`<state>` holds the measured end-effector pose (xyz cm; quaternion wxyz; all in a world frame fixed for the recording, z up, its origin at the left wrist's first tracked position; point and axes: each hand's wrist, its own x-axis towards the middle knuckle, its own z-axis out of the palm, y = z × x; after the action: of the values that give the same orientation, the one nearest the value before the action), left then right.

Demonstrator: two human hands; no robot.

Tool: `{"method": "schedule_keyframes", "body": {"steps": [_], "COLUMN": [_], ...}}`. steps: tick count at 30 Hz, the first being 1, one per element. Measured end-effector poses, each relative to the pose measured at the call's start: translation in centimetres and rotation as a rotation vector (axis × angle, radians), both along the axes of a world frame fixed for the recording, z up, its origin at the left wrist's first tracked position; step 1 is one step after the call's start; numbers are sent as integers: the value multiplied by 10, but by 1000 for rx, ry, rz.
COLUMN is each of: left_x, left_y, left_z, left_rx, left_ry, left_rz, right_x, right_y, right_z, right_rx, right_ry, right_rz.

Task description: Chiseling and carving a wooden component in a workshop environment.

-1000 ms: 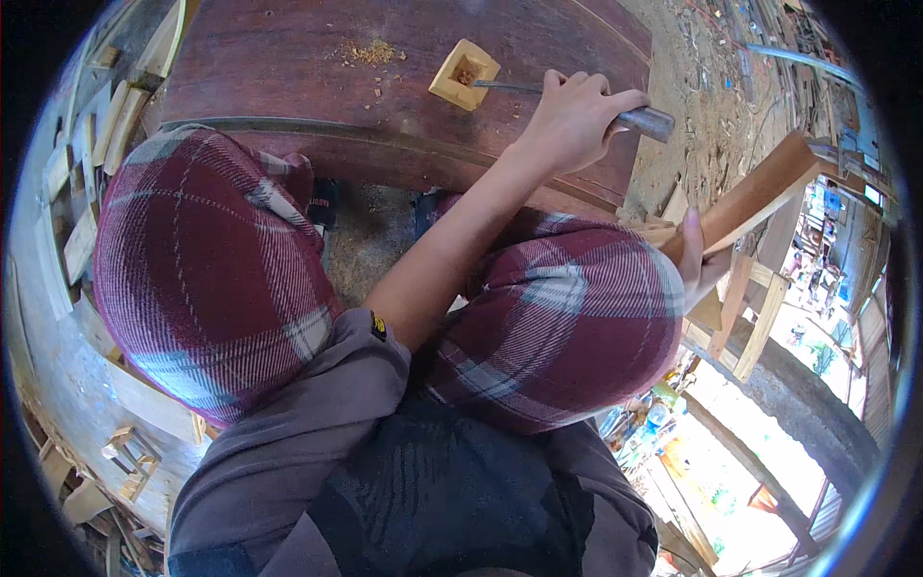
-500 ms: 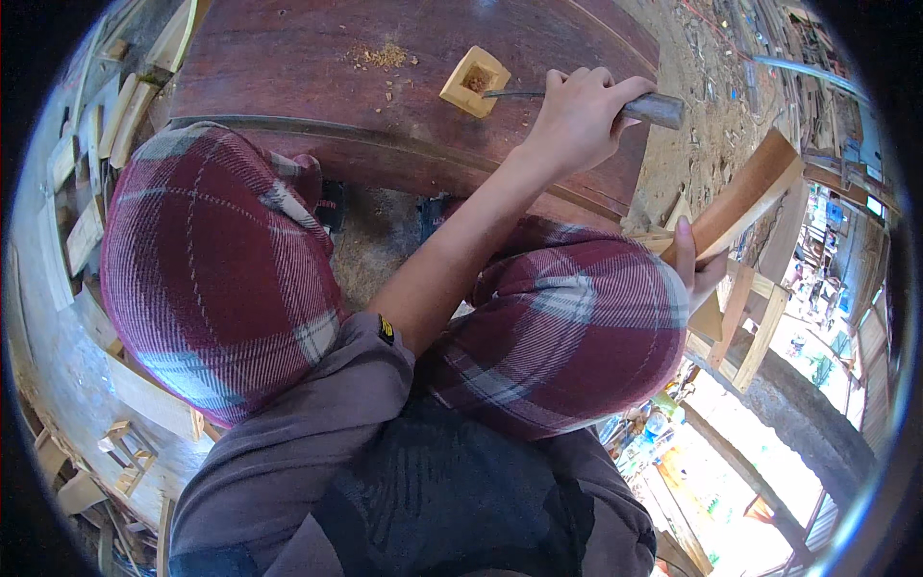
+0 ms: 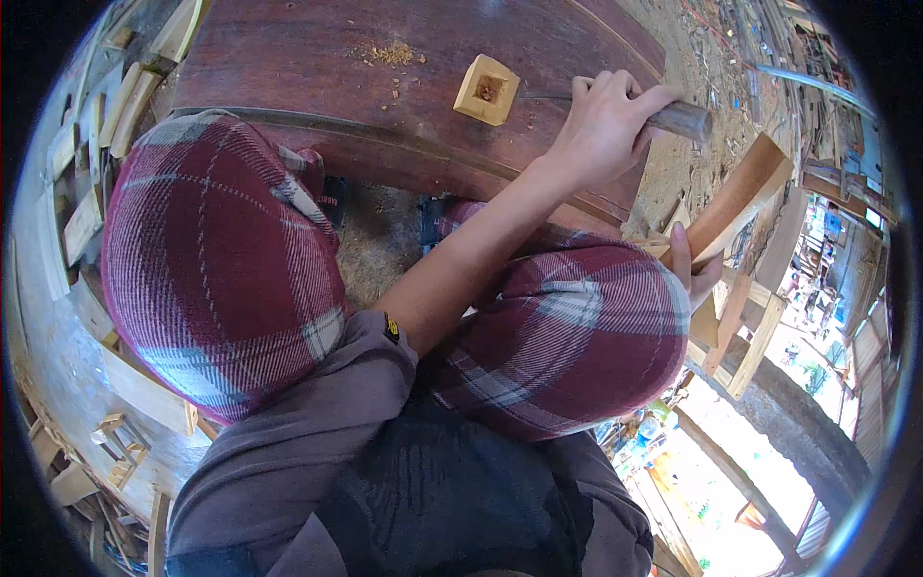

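Note:
A small pale wooden block (image 3: 470, 104) with a square hollow in its top rests on the dark red-brown wooden bench (image 3: 288, 91). Crumbs of wood lie inside the hollow. Reaching across from the left, my left hand (image 3: 609, 120) is closed around a chisel (image 3: 685, 121) with a thick round handle. Its thin dark blade lies low over the bench, with the tip just right of the block and apart from it. Beyond my right knee, my right hand (image 3: 694, 264) grips a brown wooden piece (image 3: 735, 197) that slants up and right; the knee hides part of that hand.
Wood shavings (image 3: 392, 54) are scattered left of the block. My knees, under maroon plaid cloth (image 3: 221, 260), press near the bench's front edge. Cut wood pieces (image 3: 135, 111) are piled at the left, and a wooden frame (image 3: 745, 322) stands below my right hand.
The chisel has come out of the block's hollow and moved right with my left hand. The block has shifted slightly right and turned. My right hand stays nearly in place.

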<state>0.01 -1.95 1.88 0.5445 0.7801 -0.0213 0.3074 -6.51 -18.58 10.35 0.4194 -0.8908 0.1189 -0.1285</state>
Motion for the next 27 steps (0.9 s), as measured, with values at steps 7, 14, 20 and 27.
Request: {"method": "schedule_keyframes", "body": {"steps": [7, 14, 20, 27], "left_x": [2, 6, 10, 7], "left_y": [3, 4, 9, 11], "left_z": [-5, -10, -7, -4], "left_rx": [-3, -23, -1, -47], "left_ry": [-48, -28, 24, -84], "left_rz": [59, 48, 31, 88], "right_x": [4, 1, 4, 14], "right_y": [-11, 5, 2, -1], "right_z": [-11, -6, -2, -37], "right_rx": [-17, -65, -110, -215], "right_ry": [-50, 0, 122, 117], "right_rz": [93, 47, 88, 180]}}
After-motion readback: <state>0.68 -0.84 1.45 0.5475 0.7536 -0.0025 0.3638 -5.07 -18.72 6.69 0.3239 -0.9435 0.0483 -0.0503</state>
